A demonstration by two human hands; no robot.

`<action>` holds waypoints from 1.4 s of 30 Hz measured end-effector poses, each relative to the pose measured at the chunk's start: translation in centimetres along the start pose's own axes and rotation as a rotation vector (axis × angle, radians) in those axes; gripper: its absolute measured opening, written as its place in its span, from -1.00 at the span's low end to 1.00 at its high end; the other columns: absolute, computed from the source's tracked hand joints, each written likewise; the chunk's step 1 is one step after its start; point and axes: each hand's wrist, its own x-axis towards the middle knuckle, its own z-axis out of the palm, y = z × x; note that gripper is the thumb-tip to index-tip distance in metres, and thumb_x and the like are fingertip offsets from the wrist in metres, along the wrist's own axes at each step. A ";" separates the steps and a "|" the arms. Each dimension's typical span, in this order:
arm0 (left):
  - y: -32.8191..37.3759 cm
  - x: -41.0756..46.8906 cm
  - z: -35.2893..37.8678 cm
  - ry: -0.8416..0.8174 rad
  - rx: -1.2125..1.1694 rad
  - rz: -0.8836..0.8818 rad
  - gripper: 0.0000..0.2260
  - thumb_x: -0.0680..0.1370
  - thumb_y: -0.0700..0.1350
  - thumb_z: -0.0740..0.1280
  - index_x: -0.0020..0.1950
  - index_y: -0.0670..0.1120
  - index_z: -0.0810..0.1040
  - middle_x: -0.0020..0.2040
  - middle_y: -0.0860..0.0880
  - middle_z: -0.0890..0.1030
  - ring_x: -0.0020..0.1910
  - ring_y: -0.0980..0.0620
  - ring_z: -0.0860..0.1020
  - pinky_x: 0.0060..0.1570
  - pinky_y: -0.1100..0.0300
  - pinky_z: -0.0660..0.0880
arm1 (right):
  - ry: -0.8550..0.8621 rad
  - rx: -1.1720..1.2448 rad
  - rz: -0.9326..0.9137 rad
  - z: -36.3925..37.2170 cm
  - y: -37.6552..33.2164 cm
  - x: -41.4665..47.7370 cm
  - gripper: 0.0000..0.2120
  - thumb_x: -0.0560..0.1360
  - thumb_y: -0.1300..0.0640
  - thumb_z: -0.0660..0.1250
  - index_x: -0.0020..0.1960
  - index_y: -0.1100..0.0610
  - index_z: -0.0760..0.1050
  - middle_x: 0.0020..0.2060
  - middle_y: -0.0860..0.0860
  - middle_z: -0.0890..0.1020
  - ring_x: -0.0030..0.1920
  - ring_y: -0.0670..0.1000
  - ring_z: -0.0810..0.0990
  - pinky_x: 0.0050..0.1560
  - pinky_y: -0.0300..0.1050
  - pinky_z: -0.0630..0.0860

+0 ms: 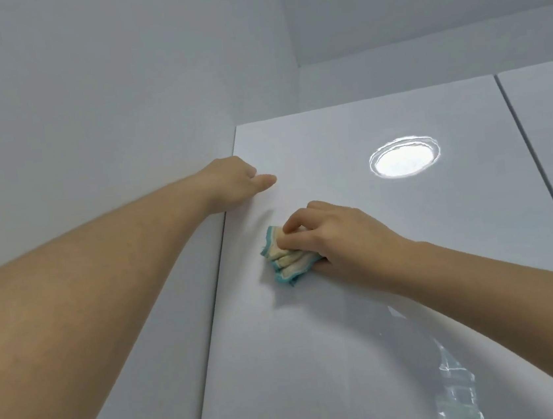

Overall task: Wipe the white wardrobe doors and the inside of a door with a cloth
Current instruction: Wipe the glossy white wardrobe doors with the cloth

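The white wardrobe door [350, 321] fills the view; the left hand [230, 183] clasps its upper left edge, thumb on the face, probably to steady it; the right hand [340, 236] clamps the folded cloth [286, 260] against the panel, near that edge, for wiping.

Glossy white wardrobe door [319, 359], folded cloth [286, 260] against it.

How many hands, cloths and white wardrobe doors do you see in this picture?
Hands: 2, left hand and right hand
Cloths: 1, the cloth
Wardrobe doors: 2, wiped door and right-side door
Total: 5
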 end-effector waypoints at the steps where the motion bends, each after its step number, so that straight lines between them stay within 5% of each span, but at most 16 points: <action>1: 0.1 -0.1 0.0 0.007 -0.019 -0.005 -0.57 0.62 0.18 0.16 -0.28 -0.10 0.26 -0.28 -0.02 0.34 -0.27 -0.02 0.31 -0.31 0.13 0.21 | -0.017 -0.011 -0.016 0.1 -0.2 0.0 -0.66 0.31 0.25 0.49 0.07 0.08 0.62 -0.02 0.01 0.63 -0.11 0.12 0.55 -0.38 -0.10 0.48; 4: 0.1 -0.1 -0.3 0.000 -0.067 -0.020 -0.56 0.62 0.18 0.16 -0.32 -0.07 0.21 -0.34 -0.01 0.28 -0.34 -0.01 0.25 -0.34 0.12 0.17 | 0.036 -0.043 0.044 0.4 0.1 1.0 -0.65 0.31 0.26 0.50 0.07 0.07 0.63 -0.04 0.00 0.63 -0.14 0.12 0.54 -0.39 -0.17 0.39; 9: 0.0 0.1 -0.5 -0.003 -0.132 -0.027 -0.55 0.63 0.16 0.17 -0.35 -0.04 0.17 -0.39 0.00 0.22 -0.42 0.01 0.19 -0.38 0.13 0.12 | 0.050 -0.103 0.260 0.9 -0.1 4.0 -0.67 0.53 0.22 0.22 0.26 0.02 0.51 0.16 -0.03 0.52 0.07 0.06 0.39 -0.12 -0.04 0.45; 13: -0.1 0.2 -0.6 -0.013 -0.148 -0.019 -0.55 0.63 0.16 0.16 -0.34 -0.03 0.14 -0.39 0.01 0.20 -0.43 0.00 0.17 -0.38 0.12 0.10 | 0.018 -0.035 0.081 1.7 -1.5 4.0 -0.68 0.43 0.27 0.36 0.17 0.10 0.59 0.05 0.04 0.61 -0.01 0.12 0.49 -0.22 -0.03 0.50; 16: 0.0 0.2 -0.7 -0.014 -0.166 -0.043 -0.56 0.63 0.19 0.15 -0.31 -0.04 0.13 -0.38 -0.01 0.25 -0.44 0.00 0.22 -0.38 0.12 0.15 | -0.016 -0.068 0.028 2.1 -2.0 3.8 -0.68 0.36 0.30 0.42 0.10 0.10 0.64 -0.04 0.02 0.65 -0.14 0.11 0.51 -0.36 -0.14 0.35; 17: 0.0 0.2 -0.8 -0.011 -0.177 -0.040 -0.58 0.63 0.19 0.14 -0.28 -0.04 0.17 -0.35 -0.05 0.37 -0.41 -0.03 0.34 -0.36 0.11 0.26 | 0.015 -0.085 0.063 2.2 -2.0 4.3 -0.67 0.38 0.31 0.40 0.11 0.09 0.63 -0.03 0.00 0.65 -0.14 0.10 0.49 -0.35 -0.14 0.31; 18: 0.1 0.3 -0.8 -0.026 -0.201 -0.050 -0.49 0.63 0.20 0.14 0.05 -0.27 0.12 -0.19 -0.13 0.55 -0.25 -0.13 0.52 -0.21 0.08 0.42 | 0.041 -0.109 0.103 2.2 -2.0 4.7 -0.66 0.42 0.31 0.35 0.16 0.08 0.60 0.01 -0.01 0.64 -0.11 0.08 0.46 -0.32 -0.13 0.28; 19: 0.1 0.3 -0.9 -0.031 -0.213 -0.060 -0.43 0.63 0.20 0.14 0.17 -0.33 0.49 0.10 -0.22 0.60 0.04 -0.24 0.57 0.05 0.00 0.48 | 0.047 -0.129 0.153 2.3 -2.1 5.4 -0.63 0.47 0.31 0.28 0.23 0.06 0.56 0.07 -0.02 0.61 -0.07 0.06 0.41 -0.28 -0.11 0.26; 21: -0.3 0.9 -0.9 -0.025 -0.226 -0.089 -0.38 0.61 0.25 0.14 0.35 -0.27 0.45 0.35 -0.26 0.46 0.32 -0.25 0.46 0.31 -0.06 0.40 | 0.009 -0.170 0.231 2.5 -2.4 6.6 -0.59 0.52 0.31 0.19 0.31 0.04 0.48 0.15 -0.04 0.55 -0.05 0.02 0.28 -0.25 -0.13 0.19; 24: -0.6 1.2 -1.1 -0.041 -0.239 -0.101 -0.38 0.59 0.28 0.14 0.31 -0.24 0.48 0.24 -0.22 0.55 0.22 -0.20 0.53 0.30 -0.07 0.43 | -0.008 -0.181 0.263 2.8 -2.8 7.9 -0.57 0.51 0.32 0.18 0.32 0.04 0.46 0.18 -0.07 0.54 -0.07 0.00 0.21 -0.32 -0.13 0.09; 28: -0.7 1.3 -1.1 -0.069 -0.260 -0.096 -0.33 0.55 0.34 0.14 0.36 -0.21 0.46 0.32 -0.14 0.52 0.28 -0.13 0.49 0.34 -0.05 0.39 | 0.005 -0.105 0.173 3.3 -3.0 7.6 -0.57 0.49 0.30 0.21 0.31 0.03 0.51 0.18 -0.09 0.58 0.03 0.02 0.39 -0.24 -0.13 0.21; 32: -0.4 0.5 -1.1 -0.070 -0.191 -0.086 -0.33 0.59 0.28 0.14 0.44 -0.25 0.35 0.47 -0.20 0.33 0.44 -0.23 0.32 0.44 -0.07 0.24 | 0.017 -0.064 -0.035 4.3 -4.9 5.5 -0.74 0.30 0.27 0.45 -0.05 0.03 0.66 -0.15 -0.12 0.67 -0.24 0.00 0.46 -0.34 -0.21 0.14; 35: -0.1 -0.3 -0.6 -0.071 -0.135 -0.041 -0.36 0.61 0.23 0.16 0.29 -0.38 0.38 0.37 -0.24 0.39 0.34 -0.24 0.39 0.33 0.01 0.31 | -0.020 -0.025 -0.159 4.9 -6.3 3.4 -0.74 0.25 0.27 0.44 -0.11 0.02 0.64 -0.16 -0.13 0.66 -0.29 -0.02 0.41 -0.37 -0.22 0.17; 38: -0.2 -0.5 0.1 -0.071 0.031 -0.027 -0.55 0.60 0.24 0.15 -0.14 -0.14 0.43 0.15 -0.19 0.53 0.00 -0.12 0.47 -0.02 0.07 0.37 | -0.108 -0.030 -0.244 5.1 -7.2 1.2 -0.74 0.34 0.30 0.34 -0.05 0.01 0.57 -0.08 -0.13 0.63 -0.25 -0.01 0.32 -0.32 -0.10 0.41; 40: 0.0 -0.8 0.4 -0.072 0.116 -0.008 -0.60 0.59 0.25 0.17 -0.07 -0.10 0.42 0.15 -0.14 0.52 0.00 -0.07 0.44 -0.07 0.09 0.33 | -0.110 -0.094 -0.286 4.4 -6.6 0.3 -0.77 0.40 0.24 0.34 -0.02 -0.03 0.55 -0.06 -0.17 0.61 -0.23 -0.01 0.33 -0.32 -0.11 0.39; 42: 0.2 -1.1 0.6 -0.074 0.164 0.031 -0.48 0.57 0.26 0.21 0.31 -0.13 0.39 0.30 -0.10 0.47 0.19 -0.10 0.44 0.08 0.08 0.36 | -0.065 -0.139 -0.264 3.1 -4.6 -0.2 -0.80 0.42 0.21 0.36 -0.02 -0.04 0.57 -0.06 -0.20 0.61 -0.24 0.00 0.36 -0.35 -0.13 0.31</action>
